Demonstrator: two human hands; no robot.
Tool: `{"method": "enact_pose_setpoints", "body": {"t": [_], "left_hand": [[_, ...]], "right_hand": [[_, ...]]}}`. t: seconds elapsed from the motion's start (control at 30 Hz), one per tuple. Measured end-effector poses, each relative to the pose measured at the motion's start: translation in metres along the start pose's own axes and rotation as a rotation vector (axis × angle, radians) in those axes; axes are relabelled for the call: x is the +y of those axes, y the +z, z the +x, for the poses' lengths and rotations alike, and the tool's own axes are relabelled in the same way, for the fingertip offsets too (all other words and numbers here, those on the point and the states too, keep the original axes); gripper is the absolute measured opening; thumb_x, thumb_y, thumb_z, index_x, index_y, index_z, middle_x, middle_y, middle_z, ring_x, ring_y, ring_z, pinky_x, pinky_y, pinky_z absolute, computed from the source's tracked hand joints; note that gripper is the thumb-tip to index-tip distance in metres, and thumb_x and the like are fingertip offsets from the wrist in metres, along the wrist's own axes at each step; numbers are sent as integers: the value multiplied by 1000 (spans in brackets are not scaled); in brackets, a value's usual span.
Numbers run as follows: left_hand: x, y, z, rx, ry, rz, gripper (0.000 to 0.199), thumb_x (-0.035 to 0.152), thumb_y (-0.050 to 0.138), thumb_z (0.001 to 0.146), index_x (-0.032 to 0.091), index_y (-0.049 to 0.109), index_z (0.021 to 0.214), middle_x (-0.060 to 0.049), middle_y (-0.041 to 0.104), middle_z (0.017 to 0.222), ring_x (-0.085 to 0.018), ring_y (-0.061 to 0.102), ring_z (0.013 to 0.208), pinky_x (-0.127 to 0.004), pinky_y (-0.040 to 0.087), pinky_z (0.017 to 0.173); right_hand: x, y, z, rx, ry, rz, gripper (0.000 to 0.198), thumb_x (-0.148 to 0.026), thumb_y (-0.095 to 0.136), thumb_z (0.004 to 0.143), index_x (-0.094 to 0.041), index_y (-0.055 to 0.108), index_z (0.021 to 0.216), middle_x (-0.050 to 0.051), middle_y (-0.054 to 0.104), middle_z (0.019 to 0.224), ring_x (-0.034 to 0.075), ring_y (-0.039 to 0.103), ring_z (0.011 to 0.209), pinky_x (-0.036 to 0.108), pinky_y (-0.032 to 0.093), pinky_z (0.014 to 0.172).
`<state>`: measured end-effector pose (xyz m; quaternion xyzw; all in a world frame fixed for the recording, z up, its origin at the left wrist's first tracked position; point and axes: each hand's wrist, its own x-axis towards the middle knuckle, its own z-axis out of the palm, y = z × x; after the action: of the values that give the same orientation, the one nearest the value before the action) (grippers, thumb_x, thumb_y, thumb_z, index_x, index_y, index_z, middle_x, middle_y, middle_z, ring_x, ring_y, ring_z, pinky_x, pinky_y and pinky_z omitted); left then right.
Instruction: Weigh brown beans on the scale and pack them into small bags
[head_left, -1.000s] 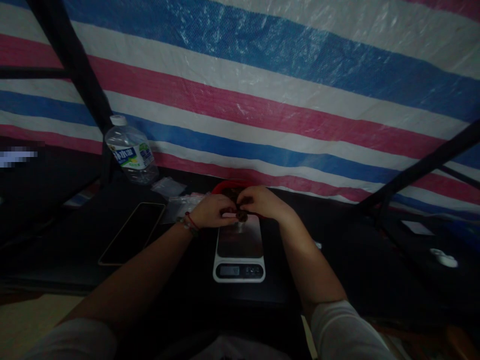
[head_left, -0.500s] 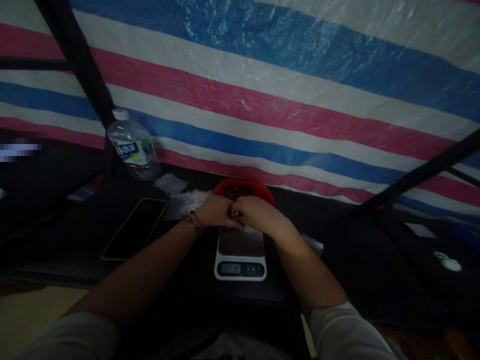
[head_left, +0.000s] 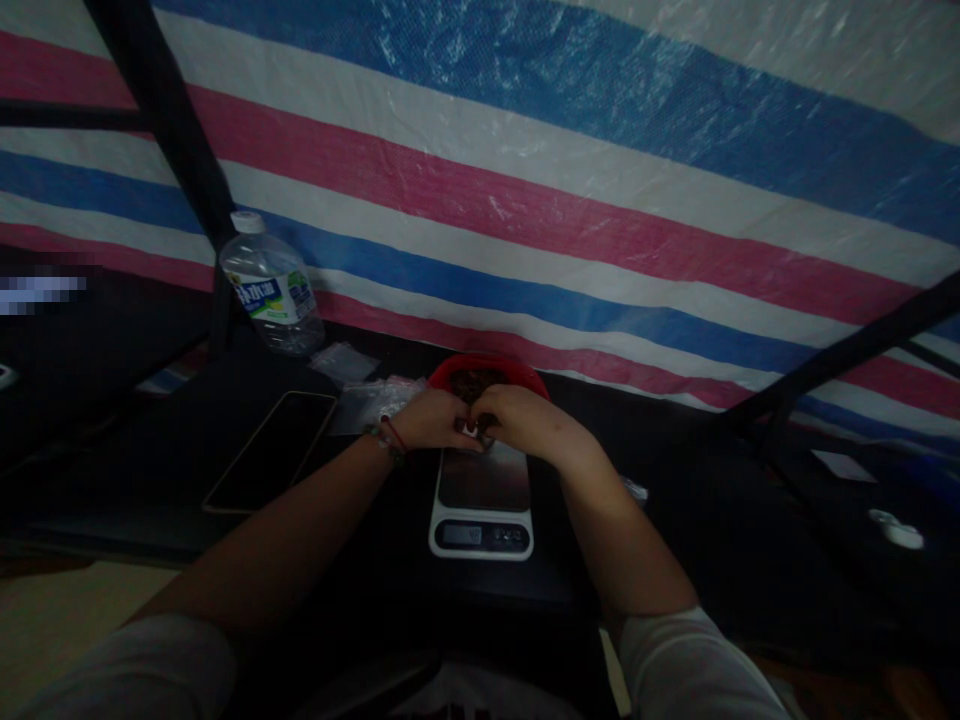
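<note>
My left hand [head_left: 431, 418] and my right hand [head_left: 517, 415] meet over the far end of a white kitchen scale [head_left: 484, 485]. Both have bent fingers pinched around something small with a pale glint, too dark and covered to make out. The scale has a metal top and a lit display whose digits are unclear. Just beyond the fingers stands a red bowl [head_left: 534, 378] holding small brown pieces. Clear plastic zip bags [head_left: 364, 408] lie beside my left wrist.
A large clear plastic bottle [head_left: 274, 290] stands at the back left. In front of it a dark-screened phone [head_left: 271, 450] lies flat. Another clear bag [head_left: 636, 490] is by my right forearm. A small white object [head_left: 896, 528] sits far right. Striped sheeting [head_left: 525, 200] hangs behind.
The view has shifted slightly. My hands stay together over the scale, with the fingers moving a little around what they pinch.
</note>
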<state>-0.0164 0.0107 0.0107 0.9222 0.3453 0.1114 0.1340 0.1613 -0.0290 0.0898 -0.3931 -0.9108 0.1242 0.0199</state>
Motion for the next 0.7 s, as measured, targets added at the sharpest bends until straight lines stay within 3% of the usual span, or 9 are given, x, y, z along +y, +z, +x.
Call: {"method": "enact_pose_setpoints", "body": {"t": [0.17,0.4,0.53,0.7], "left_hand": [[-3,-2,-2,-2,91,-142,35,52,66,79,19,74,85,-2,72,75,-12,61,64,-21,33,56],[-10,-8,-8,-18,158,-192,29,41,59,82,15,68,71,-1,64,63,-9,53,55,-21,32,54],[-20,-18,-12,-49,125,-160,23,28,52,80,15,67,70,0,62,63,-9,52,55,-22,31,54],[-26,-40,-18,-76,-35,-156,26,31,51,81,16,71,79,0,65,68,-11,55,61,-21,35,58]], "right_hand": [[13,-12,-11,-1,97,4,23,-8,58,80,-16,73,96,8,70,101,18,62,92,27,42,80],[32,-17,-23,-106,253,59,29,-15,60,77,-19,72,103,5,73,94,16,63,78,25,41,67],[38,-21,-27,-90,320,74,30,-14,57,78,-21,72,102,4,73,92,15,63,76,24,41,66],[45,-23,-30,-115,366,56,26,-13,55,78,-19,72,96,5,73,85,15,62,72,24,40,64]]}}
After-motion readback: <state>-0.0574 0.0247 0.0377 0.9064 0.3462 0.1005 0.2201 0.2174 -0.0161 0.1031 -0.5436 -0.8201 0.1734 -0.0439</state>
